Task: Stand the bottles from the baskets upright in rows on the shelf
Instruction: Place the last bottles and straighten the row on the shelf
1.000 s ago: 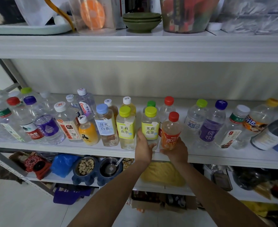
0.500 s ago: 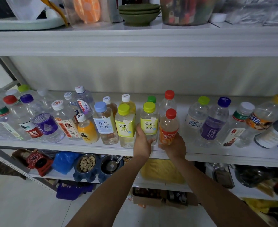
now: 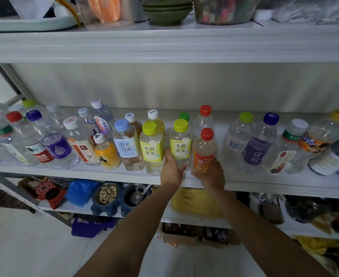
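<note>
Several plastic bottles stand upright in rows on the white middle shelf (image 3: 244, 181). My left hand (image 3: 171, 168) grips the base of a yellow-capped bottle with a yellow label (image 3: 181, 144) near the shelf's front edge. Right beside it, my right hand (image 3: 211, 173) holds the bottom of a red-capped bottle with an orange label (image 3: 204, 150). Both bottles stand upright on the shelf. A second yellow-capped bottle (image 3: 152, 149) stands just left of my left hand. No basket is in view.
Clear water bottles (image 3: 50, 150) crowd the shelf's left part; more bottles (image 3: 259, 142) stand to the right, with a gap beside the orange-label one. Green bowls (image 3: 166, 11) sit on the top shelf. A lower shelf holds a peanut bowl (image 3: 107, 194) and a yellow tray (image 3: 194, 202).
Both hands stay on the same two bottles. The orange-label bottle has shifted slightly left, closer to the yellow-label one; the view has tilted a little.
</note>
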{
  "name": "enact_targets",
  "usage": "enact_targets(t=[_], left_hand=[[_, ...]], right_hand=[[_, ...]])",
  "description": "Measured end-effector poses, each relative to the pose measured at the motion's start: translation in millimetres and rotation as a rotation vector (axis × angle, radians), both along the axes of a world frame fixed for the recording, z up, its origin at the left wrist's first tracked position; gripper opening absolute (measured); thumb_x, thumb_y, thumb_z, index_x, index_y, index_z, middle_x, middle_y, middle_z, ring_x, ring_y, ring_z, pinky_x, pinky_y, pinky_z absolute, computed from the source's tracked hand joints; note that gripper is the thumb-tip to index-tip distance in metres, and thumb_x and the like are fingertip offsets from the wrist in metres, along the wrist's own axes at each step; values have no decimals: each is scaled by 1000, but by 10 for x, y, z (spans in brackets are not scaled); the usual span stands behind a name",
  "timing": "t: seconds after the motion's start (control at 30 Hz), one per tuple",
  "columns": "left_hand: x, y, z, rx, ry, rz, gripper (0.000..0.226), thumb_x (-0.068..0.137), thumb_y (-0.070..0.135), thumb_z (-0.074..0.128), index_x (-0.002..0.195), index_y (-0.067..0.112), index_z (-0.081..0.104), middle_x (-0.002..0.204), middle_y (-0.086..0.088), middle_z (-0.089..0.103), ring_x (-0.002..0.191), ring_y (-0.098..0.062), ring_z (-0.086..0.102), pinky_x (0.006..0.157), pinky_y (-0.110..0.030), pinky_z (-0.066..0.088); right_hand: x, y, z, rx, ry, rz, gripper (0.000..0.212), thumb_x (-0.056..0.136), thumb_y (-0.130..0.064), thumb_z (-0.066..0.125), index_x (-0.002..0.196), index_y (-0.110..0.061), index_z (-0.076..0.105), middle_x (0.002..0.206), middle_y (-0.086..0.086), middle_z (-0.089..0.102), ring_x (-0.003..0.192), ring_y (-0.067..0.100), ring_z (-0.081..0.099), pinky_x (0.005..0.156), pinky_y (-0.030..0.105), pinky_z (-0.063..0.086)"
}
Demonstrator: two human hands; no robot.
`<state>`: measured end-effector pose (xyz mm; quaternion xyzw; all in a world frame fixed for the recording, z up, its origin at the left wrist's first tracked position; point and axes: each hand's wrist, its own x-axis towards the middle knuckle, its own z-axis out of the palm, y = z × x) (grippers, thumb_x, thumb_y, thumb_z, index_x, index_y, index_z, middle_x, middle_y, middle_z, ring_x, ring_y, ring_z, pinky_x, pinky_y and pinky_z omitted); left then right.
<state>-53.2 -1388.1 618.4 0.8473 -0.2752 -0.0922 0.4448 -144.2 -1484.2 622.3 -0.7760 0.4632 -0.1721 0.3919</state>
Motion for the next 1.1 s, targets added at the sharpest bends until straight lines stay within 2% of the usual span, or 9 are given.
enact_targets(t=[0.13,0.3,0.4,0.47,0.57,0.7,0.87,0.93,1.1], left_hand=[[-150,108,-99,71,73,-12,93,88,35,65,152,16,0,150,-12,37,129,-32,45,98,-48,45],[-595,430,-321,266,-212,64,75,97,48,41,151,4,14,156,-16,22,142,-28,28,114,-36,27],[-838,620,-582,368,-452,0,68,88,46,57,135,-1,40,137,-24,49,124,-37,53,98,-46,49],[-1000,715,-781,438,-573,-153,88,73,48,75,135,-1,37,135,-23,53,123,-36,54,97,-48,49],[-1192,780,-964,499,-654,-352,98,82,63,47,148,-2,13,145,-20,44,133,-32,44,111,-46,31],[-1492,677,-1074,569,-596,-487,94,81,68,21,149,5,6,149,-18,38,137,-33,37,111,-46,20],[-2097,528,-1131,512,-617,-639,100,81,64,45,149,3,4,148,-18,40,137,-34,38,116,-45,7],[-2324,467,-1180,534,-602,-704,105,81,65,51,149,2,3,150,-18,36,140,-34,33,116,-46,5],[-2770,217,-1217,582,-529,-743,95,80,68,24,149,3,12,148,-16,40,140,-32,30,116,-43,5]], right_hand=[[-80,-29,-58,28,-70,41,77,60,-28,87,124,-12,48,122,9,55,109,28,58,85,37,49],[-522,83,-275,-171,-109,144,83,64,-26,84,134,-14,42,134,5,46,122,20,47,94,40,47],[-972,197,-462,-471,-10,219,83,68,-30,83,137,-9,42,143,13,42,131,29,42,102,44,44],[-1308,232,-654,-607,100,294,92,61,-36,86,136,-10,41,141,15,45,129,32,45,105,44,40],[-1846,300,-919,-600,332,432,112,55,-56,83,144,-16,27,144,11,37,134,29,35,111,44,23],[-2541,439,-1059,-476,577,334,94,70,-76,40,145,-20,34,149,13,34,139,31,24,113,42,5],[-3423,425,-1185,-471,696,159,88,82,-78,9,151,-23,10,160,6,-6,147,24,-8,115,45,0],[-3734,404,-1189,-413,718,97,87,83,-77,6,150,-23,14,160,8,0,147,27,-3,115,45,-1],[-4309,278,-1177,-270,741,-19,88,83,-78,8,144,-20,35,147,17,37,135,32,28,110,47,9]])
